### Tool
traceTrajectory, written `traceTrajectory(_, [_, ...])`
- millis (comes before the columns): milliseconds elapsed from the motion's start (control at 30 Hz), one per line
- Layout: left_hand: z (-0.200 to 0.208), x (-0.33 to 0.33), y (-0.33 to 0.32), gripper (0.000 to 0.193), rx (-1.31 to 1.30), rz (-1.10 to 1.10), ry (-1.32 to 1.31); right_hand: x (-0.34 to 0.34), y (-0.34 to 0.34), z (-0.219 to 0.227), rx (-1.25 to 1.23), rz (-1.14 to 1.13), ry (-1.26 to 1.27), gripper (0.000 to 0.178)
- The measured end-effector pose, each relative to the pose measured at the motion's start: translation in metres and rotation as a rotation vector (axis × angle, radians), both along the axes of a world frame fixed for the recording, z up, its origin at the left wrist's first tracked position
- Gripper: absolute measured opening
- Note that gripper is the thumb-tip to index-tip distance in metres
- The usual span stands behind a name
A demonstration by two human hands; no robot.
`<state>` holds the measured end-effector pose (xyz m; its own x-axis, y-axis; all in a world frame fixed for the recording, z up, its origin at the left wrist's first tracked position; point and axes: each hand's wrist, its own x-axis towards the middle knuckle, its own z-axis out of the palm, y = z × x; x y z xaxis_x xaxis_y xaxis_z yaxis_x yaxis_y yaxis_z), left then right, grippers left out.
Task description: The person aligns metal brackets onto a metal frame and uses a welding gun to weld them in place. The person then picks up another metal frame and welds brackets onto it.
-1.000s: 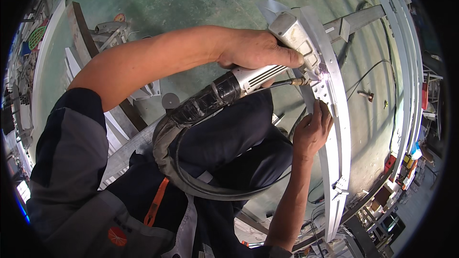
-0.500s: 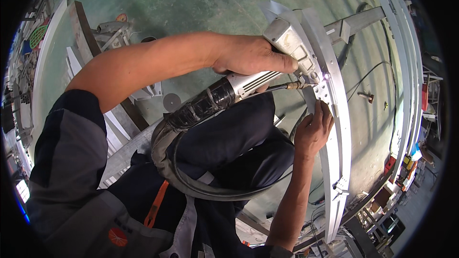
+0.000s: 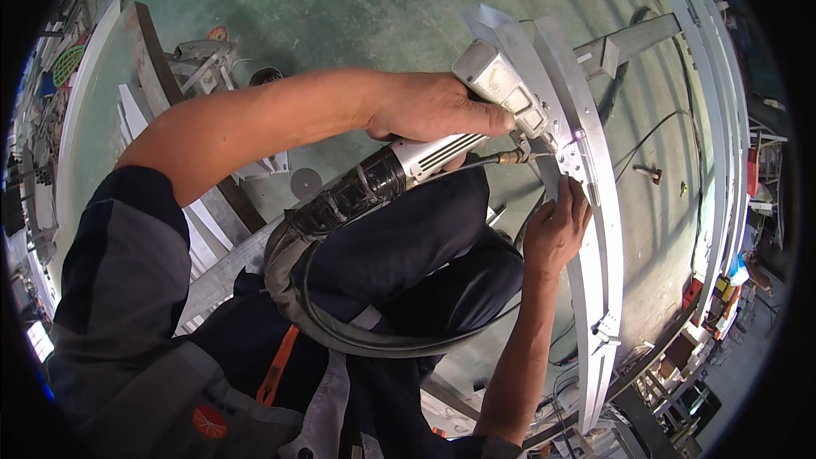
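My left hand (image 3: 433, 108) is wrapped around a handheld welding gun (image 3: 501, 83), a boxy silver-white tool with a black taped rear section (image 3: 361, 191). The gun's tip meets a long curved aluminium rail (image 3: 588, 276), and a small bright glow shows there. A thin wire guide (image 3: 508, 157) with a brass fitting runs beside the gun to that spot. My right hand (image 3: 554, 225) has its fingers pinched against a small metal plate with holes (image 3: 575, 167) on the rail. The inner fingertips are partly hidden.
A grey sheathed cable (image 3: 357, 342) loops from the gun across my legs. The rail rests on a metal crossbar (image 3: 633, 41). More long rails (image 3: 718, 144) stand at the right. Scrap metal (image 3: 200, 64) and a round disc (image 3: 306, 181) lie on the green floor (image 3: 323, 8).
The welding gun and my left hand have shifted slightly to the left. The rail's upper end has moved slightly too. My right hand stays at the plate, and the glow is still there.
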<state>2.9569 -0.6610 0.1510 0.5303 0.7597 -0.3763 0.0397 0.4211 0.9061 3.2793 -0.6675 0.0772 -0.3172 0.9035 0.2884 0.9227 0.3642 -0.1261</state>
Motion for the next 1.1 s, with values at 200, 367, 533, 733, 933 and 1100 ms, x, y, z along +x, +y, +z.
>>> traceTrajectory(200, [0.014, -0.003, -0.011, 0.055, -0.050, 0.034, 0.073, 0.003, -0.001, -0.001, 0.012, 0.006, -0.008, 0.045])
traceTrajectory(367, [-0.002, 0.000, -0.001, 0.052, -0.029, 0.109, -0.045, 0.002, 0.000, -0.003, 0.025, 0.018, -0.005, 0.045])
traceTrajectory(533, [-0.003, 0.006, 0.014, 0.056, -0.024, 0.091, -0.069, 0.001, -0.002, 0.001, 0.025, 0.019, 0.007, 0.048])
traceTrajectory(733, [-0.011, 0.010, 0.024, 0.057, -0.024, 0.063, -0.063, 0.000, -0.002, 0.002, 0.030, 0.014, 0.045, 0.039])
traceTrajectory(933, [-0.017, 0.011, 0.028, 0.057, -0.056, 0.025, -0.049, 0.003, -0.018, 0.009, -0.009, 0.008, 0.161, 0.016])
traceTrajectory(1100, [-0.010, 0.013, 0.030, 0.057, -0.026, -0.005, -0.012, 0.013, -0.068, 0.008, -0.096, -0.028, 0.228, 0.017])
